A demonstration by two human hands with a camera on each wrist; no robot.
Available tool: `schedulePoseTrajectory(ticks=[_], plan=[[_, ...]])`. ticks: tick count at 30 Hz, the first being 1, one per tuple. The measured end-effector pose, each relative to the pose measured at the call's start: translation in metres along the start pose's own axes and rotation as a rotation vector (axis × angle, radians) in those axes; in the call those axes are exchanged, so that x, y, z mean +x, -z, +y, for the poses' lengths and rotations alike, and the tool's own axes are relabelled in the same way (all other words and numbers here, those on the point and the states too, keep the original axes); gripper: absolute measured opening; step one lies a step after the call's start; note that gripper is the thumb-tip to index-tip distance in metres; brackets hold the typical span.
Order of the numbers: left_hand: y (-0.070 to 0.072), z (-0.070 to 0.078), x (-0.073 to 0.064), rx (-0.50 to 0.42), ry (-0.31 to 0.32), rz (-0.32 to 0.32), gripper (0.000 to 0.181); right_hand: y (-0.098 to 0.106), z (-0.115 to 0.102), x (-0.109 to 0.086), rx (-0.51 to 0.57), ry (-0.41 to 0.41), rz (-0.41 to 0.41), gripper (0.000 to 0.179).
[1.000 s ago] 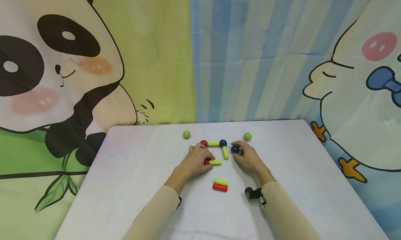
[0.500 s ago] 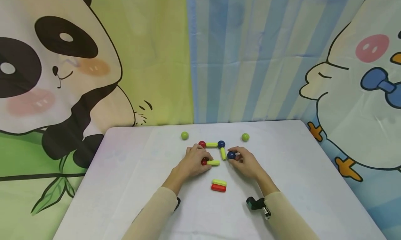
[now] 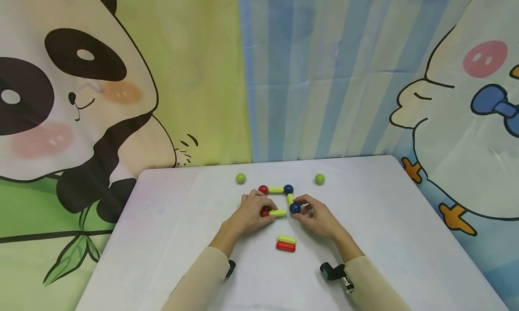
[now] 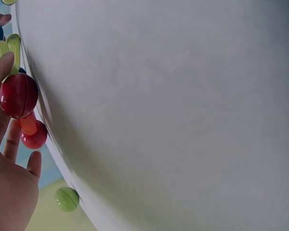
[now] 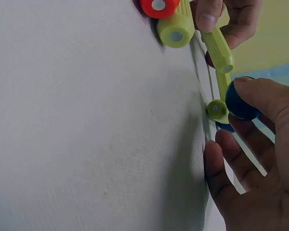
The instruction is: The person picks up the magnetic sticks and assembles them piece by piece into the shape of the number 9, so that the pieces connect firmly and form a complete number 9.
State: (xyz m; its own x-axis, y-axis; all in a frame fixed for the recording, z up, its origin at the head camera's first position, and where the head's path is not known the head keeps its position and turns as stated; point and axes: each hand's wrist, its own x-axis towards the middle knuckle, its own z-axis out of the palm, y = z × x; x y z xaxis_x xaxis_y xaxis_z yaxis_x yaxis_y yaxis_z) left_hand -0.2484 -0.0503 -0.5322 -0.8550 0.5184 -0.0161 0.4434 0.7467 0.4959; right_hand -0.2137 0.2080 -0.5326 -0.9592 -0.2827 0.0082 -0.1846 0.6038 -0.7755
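Note:
In the head view my right hand (image 3: 318, 217) pinches a dark blue ball (image 5: 241, 102) between thumb and fingers. That ball overlaps the near end of a yellow-green rod (image 3: 289, 198), which runs to a second blue ball (image 3: 288, 189). Another yellow-green rod (image 3: 276, 190) links this one to a far red ball (image 3: 263, 189). My left hand (image 3: 254, 210) grips a nearer red ball (image 4: 19, 95), from which a yellow-green rod (image 3: 278, 213) points right toward the pinched blue ball. An orange-red rod (image 4: 28, 125) shows between the two red balls in the left wrist view; the hand hides it from above.
Two green balls (image 3: 241, 178) (image 3: 320, 179) lie toward the back of the white table (image 3: 170, 239). A loose yellow-green rod (image 3: 286, 240) and a red rod (image 3: 285, 246) lie side by side in front of the hands. A patterned cloth (image 3: 202, 76) hangs behind the table.
My right hand has brought the blue ball left and nearer to me, up to the free end of the upright yellow-green rod. The left hand stays in place on its red ball.

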Motion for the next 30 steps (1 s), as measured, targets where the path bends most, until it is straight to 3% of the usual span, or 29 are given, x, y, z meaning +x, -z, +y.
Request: schedulePoseTrajectory(ticks=[7,20,30], plan=[[0.0003,-0.0003,0.0005,-0.001,-0.002,-0.007,0.026,-0.0025,-0.0014,-0.0021,-0.009,-0.020,-0.002,0.039],[-0.0004,-0.0013,0.0016,0.003,-0.023,-0.002,0.024,-0.0064,0.0016,-0.0012,-0.037,0.055,-0.010,0.039],[0.0005,0.0001,0.0010,0.020,-0.040,-0.003,0.021,-0.0049,-0.0005,-0.0011,-0.070,0.025,-0.027,0.038]])
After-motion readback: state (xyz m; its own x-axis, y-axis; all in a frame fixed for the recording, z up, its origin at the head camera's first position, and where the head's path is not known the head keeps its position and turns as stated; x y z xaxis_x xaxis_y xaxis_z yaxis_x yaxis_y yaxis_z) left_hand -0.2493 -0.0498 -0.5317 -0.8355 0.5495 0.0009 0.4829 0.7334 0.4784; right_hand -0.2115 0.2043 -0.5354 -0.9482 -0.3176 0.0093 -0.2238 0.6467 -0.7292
